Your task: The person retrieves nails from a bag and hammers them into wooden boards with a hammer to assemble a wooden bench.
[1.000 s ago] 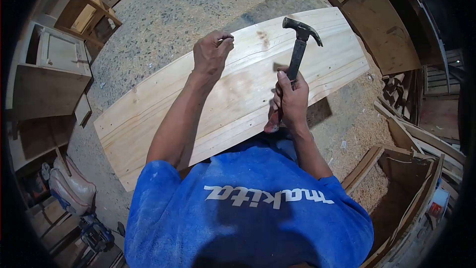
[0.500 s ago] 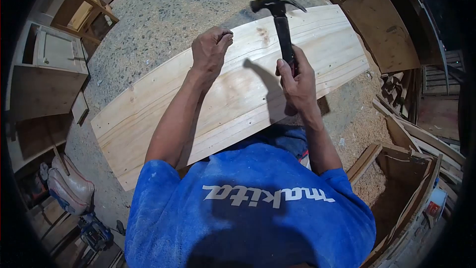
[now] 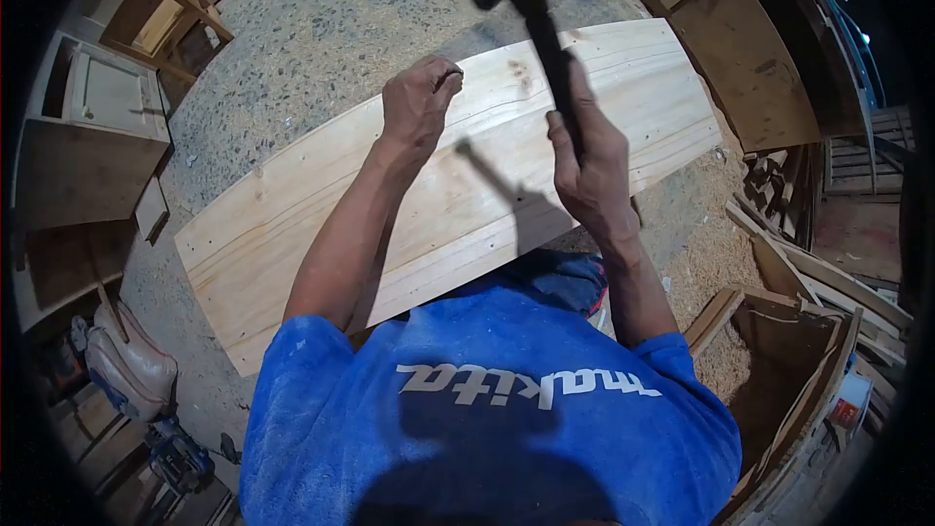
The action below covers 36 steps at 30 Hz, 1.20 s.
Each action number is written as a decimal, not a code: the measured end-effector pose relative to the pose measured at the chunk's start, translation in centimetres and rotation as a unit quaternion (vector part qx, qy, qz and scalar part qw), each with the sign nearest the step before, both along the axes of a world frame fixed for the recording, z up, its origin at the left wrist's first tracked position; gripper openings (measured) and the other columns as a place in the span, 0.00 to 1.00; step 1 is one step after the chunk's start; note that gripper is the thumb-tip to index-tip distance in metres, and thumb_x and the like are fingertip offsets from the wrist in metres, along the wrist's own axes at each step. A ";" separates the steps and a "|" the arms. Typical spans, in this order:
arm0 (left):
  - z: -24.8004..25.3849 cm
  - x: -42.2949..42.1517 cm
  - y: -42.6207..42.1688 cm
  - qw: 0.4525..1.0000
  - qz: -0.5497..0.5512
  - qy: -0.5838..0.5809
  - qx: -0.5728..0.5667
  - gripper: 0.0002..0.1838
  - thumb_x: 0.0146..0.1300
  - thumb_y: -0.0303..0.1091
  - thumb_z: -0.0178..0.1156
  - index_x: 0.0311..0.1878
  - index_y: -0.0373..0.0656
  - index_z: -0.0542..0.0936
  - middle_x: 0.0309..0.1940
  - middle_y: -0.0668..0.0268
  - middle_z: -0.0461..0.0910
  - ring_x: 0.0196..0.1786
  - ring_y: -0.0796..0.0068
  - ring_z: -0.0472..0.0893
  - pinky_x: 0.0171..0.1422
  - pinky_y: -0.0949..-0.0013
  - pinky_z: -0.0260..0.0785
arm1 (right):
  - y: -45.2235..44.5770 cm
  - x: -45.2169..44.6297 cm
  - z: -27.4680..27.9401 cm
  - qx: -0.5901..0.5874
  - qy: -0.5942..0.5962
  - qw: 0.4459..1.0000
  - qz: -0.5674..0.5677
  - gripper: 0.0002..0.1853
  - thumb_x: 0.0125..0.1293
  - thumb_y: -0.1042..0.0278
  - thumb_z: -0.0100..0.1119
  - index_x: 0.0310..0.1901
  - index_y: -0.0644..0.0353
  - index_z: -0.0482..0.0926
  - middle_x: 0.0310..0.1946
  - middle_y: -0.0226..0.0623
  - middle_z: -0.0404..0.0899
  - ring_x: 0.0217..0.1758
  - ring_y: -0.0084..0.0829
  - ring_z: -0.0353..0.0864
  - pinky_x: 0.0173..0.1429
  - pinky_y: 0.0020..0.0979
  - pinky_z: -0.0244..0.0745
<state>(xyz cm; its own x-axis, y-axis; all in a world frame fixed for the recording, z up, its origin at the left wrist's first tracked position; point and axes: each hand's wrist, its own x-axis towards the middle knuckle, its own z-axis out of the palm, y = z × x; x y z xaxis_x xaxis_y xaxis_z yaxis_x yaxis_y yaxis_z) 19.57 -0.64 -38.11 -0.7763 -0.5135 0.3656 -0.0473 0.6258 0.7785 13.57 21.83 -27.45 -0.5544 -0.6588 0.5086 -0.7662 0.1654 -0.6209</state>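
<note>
A long pale wooden panel [image 3: 467,175] with a curved far edge lies in front of me, with small dark nail marks along its edges. My left hand [image 3: 421,102] is closed near the panel's far edge, its fingertips pinched together; whatever they may hold is too small to make out. My right hand [image 3: 592,151] is wrapped round the dark handle of a claw hammer [image 3: 550,49], raised above the panel. The hammer head is slightly blurred and points up and to the left. Shadows of the hammer and hand fall on the panel.
Wooden cabinets [image 3: 93,156] stand at the left, above a white sack [image 3: 131,360] and a blue tool [image 3: 178,458]. An open wooden box [image 3: 789,360] is at the lower right, beside sawdust and wood offcuts [image 3: 847,282]. Brown boards [image 3: 745,68] lean at the upper right.
The hammer has gone up and to the left, its head tilting left, as my right hand has shifted slightly right. My left hand has stayed closed in almost the same place.
</note>
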 end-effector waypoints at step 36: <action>-1.9 -1.1 -11.5 0.849 -0.239 -0.456 0.118 0.59 0.54 0.82 0.63 0.61 0.24 0.82 0.60 0.39 0.82 0.66 0.48 0.79 0.69 0.47 0.68 | 0.2 -1.4 -2.0 -0.079 -0.038 0.996 -0.021 0.38 0.68 0.83 0.58 0.80 0.50 0.65 0.36 0.50 0.80 0.34 0.47 0.83 0.44 0.37 0.81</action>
<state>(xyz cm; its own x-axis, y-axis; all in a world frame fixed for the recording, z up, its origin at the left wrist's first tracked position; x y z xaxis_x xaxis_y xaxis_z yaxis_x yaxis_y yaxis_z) 18.47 -12.14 -40.06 -0.8220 -0.0350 -0.5684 -0.4821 0.5741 0.6618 12.14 22.05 -29.48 -0.6209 -0.5493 0.5592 -0.7100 0.0918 -0.6982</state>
